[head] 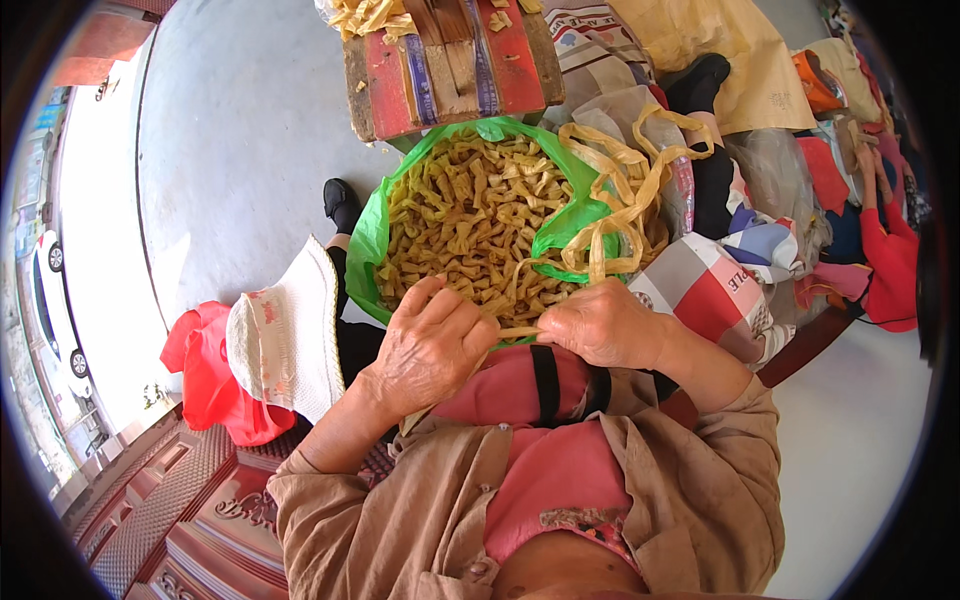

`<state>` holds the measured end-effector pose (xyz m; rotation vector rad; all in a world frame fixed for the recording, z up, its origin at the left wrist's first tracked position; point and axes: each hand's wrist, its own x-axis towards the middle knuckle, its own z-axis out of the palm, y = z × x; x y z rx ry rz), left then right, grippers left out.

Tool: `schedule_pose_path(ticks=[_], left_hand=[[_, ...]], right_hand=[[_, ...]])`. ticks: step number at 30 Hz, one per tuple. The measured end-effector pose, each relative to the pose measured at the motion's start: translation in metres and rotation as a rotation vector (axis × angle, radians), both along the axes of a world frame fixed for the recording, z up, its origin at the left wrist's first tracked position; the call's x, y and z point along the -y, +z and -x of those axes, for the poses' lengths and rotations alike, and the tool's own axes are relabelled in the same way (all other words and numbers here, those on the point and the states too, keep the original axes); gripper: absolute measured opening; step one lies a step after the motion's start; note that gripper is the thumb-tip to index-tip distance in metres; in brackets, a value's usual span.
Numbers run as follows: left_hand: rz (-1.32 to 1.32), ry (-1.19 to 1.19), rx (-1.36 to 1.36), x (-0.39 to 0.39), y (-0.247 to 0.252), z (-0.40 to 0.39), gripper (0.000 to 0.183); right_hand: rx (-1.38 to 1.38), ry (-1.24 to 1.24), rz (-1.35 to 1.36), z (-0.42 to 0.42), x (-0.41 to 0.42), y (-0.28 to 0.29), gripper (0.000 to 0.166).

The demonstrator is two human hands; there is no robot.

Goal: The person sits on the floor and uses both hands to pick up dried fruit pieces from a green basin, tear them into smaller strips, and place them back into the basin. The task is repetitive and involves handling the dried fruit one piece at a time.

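A pale tan food strip (517,332) is stretched between my two hands, just in front of my pink apron (510,379). My left hand (431,341) pinches one end with its fingers curled. Around the other end, my right hand (600,322) is closed, and its fingertips are partly hidden. Right beyond both hands stands an open green plastic bag (365,251), filled with many short knotted pieces (472,206) of a similar yellow-brown material. Long loose strips (660,176) drape over the bag's right side and hang down near my right hand.
Beyond the bag is a worn wooden stool (375,82) with strip scraps on top. A white woven hat (296,330) and a red bag (225,424) are at left. Checked cloth (701,281) and a tan sack (727,67) lie right. Another person's hands (874,165) show far right.
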<state>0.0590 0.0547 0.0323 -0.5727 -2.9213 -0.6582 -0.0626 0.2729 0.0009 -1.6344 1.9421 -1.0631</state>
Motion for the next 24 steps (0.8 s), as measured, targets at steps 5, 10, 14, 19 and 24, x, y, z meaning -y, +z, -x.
schedule_pose_path(ticks=[5,10,14,19,24], left_hand=[[-0.026,0.230,-0.046,0.040,0.001,0.063,0.018],[-0.225,0.484,-0.231,0.079,0.019,0.140,0.015],[-0.126,0.571,-0.192,0.102,0.001,0.170,0.020],[0.012,0.578,-0.152,0.094,-0.009,0.146,0.018],[-0.400,0.469,-0.244,0.065,0.016,0.099,0.019]], right_hand=[[-0.365,-0.260,0.083,0.070,0.039,0.000,0.016],[-0.607,-0.432,0.353,0.144,0.106,0.025,0.012],[-0.780,-0.452,0.243,0.179,0.128,0.006,0.007],[-0.648,-0.579,0.025,0.186,0.081,-0.028,0.009],[-0.650,-0.445,0.266,0.136,0.059,-0.012,0.027]])
